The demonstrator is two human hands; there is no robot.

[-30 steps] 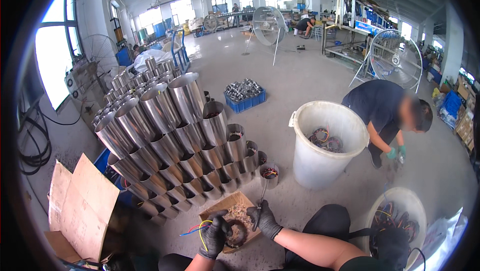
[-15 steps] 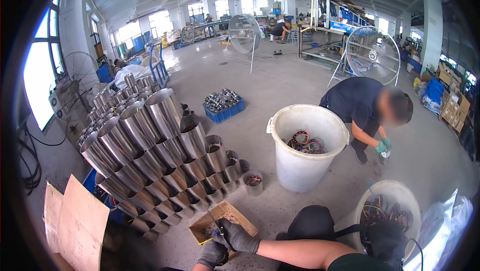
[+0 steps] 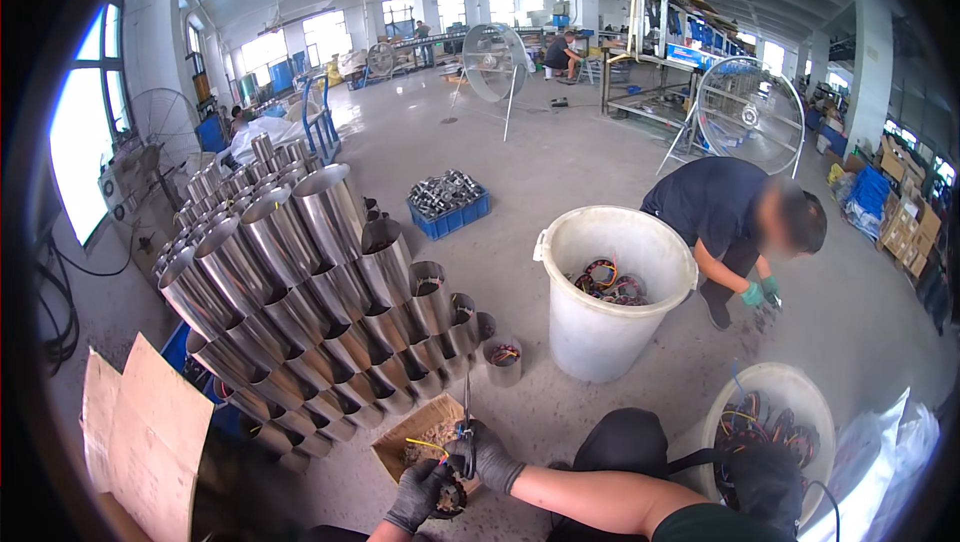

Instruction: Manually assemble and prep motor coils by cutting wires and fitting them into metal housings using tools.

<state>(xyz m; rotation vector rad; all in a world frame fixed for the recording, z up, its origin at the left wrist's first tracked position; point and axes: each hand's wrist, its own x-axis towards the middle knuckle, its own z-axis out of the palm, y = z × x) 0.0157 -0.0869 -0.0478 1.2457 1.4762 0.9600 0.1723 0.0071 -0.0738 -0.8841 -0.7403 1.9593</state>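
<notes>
Low at the bottom centre, my gloved left hand (image 3: 417, 495) is closed on a dark, ring-shaped motor stator (image 3: 452, 500) with coloured lead wires (image 3: 428, 446). My gloved right hand (image 3: 493, 458), just right of it, grips a tool (image 3: 467, 400) with a long slim metal blade pointing up and a dark handle; its exact kind is hard to make out. Both hands are over the near side of an open cardboard box (image 3: 392, 461), which has small brownish scraps inside. The fingers partly hide the stator and the tool's handle.
Stacked steel cylinders (image 3: 330, 292) rise at left, beside cardboard flaps (image 3: 150, 442). One white tub (image 3: 605, 342) with stators stands ahead; another tub (image 3: 822, 397) sits at right. A co-worker (image 3: 735, 217) crouches beyond. A blue crate (image 3: 450, 225) holds metal parts.
My right hand has shifted slightly right and the tool's blade has swung upright. My left hand has moved up, bringing the stator into view. The co-worker's hands have moved apart slightly.
</notes>
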